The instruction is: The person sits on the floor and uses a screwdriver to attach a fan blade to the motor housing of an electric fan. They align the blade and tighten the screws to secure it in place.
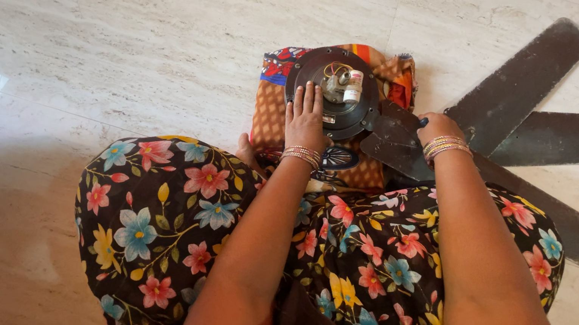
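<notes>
From the head view I see my left hand lying flat, fingers spread, on the dark round motor housing of a ceiling fan, gripping nothing. My right hand rests at the root of one fan blade; its fingers curl away from me, so I cannot tell whether they are clamped on anything. A small dark tip shows at its thumb side, too small to name. I count three blades: the one under the right hand, one angled up to the right, and one lying across, cut off by the frame edge. The housing sits on one patterned orange cloth on the marble floor, just beyond my knees. A white cylinder part with wires stands in the housing's middle. My flowered dress hides the cloth's near edge.
</notes>
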